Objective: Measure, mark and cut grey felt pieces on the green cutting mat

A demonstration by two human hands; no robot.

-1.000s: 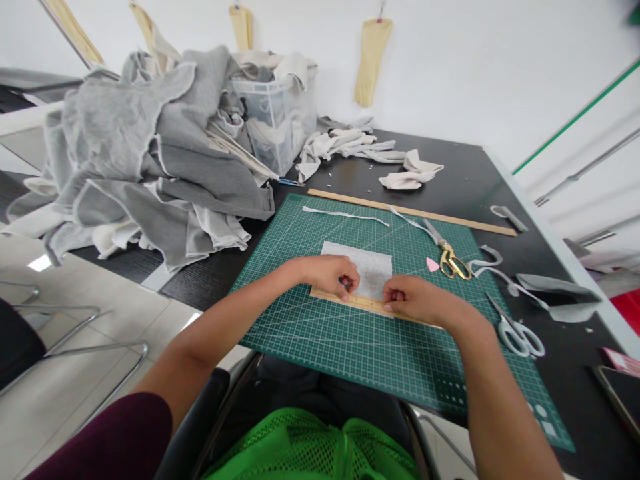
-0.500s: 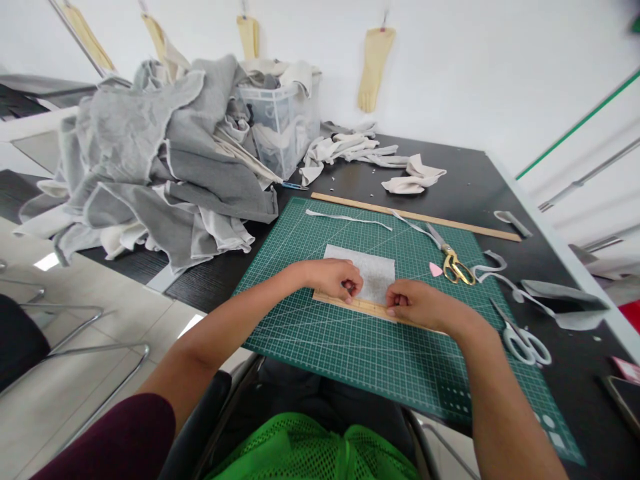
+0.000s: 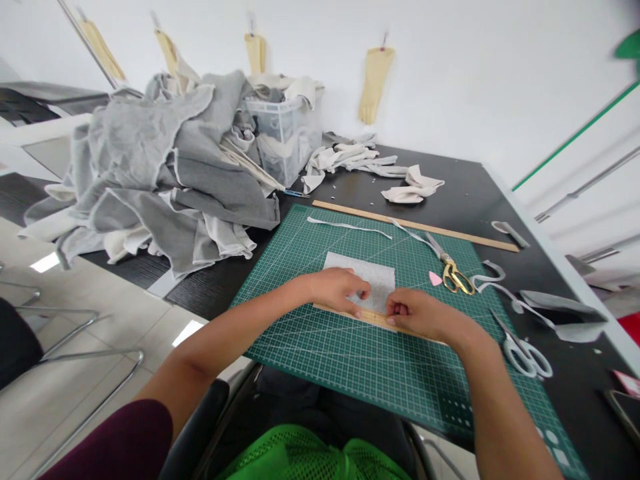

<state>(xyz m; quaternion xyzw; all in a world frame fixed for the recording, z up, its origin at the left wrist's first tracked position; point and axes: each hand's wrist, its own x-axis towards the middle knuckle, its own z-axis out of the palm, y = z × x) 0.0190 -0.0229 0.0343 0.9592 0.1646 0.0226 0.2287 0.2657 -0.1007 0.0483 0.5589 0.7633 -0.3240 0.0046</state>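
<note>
A light grey piece of cloth (image 3: 379, 275) lies flat on the green cutting mat (image 3: 300, 337). Along its near edge runs a thin wooden ruler (image 3: 375, 318). My left hand (image 3: 336, 290) rests on the cloth's left part, its thumb pressing on the ruler and its index finger bent and raised apart from the thumb. At the cloth's lower right corner, my right hand (image 3: 417, 312) has its fingers curled, with the thumb on the ruler. The palms hide parts of the ruler and cloth.
Right of the cloth are gold-handled scissors (image 3: 457, 279), a pink chalk piece (image 3: 435, 279) and white-handled scissors (image 3: 527, 357). A long wooden ruler (image 3: 425, 228) crosses the mat's far edge. Left stand a heap of grey cloth (image 3: 145, 153) and a clear bin (image 3: 285, 143).
My left hand has slid slightly right along the ruler, and its index finger has come away from the thumb. My right hand keeps its place. The view has tilted up slightly.
</note>
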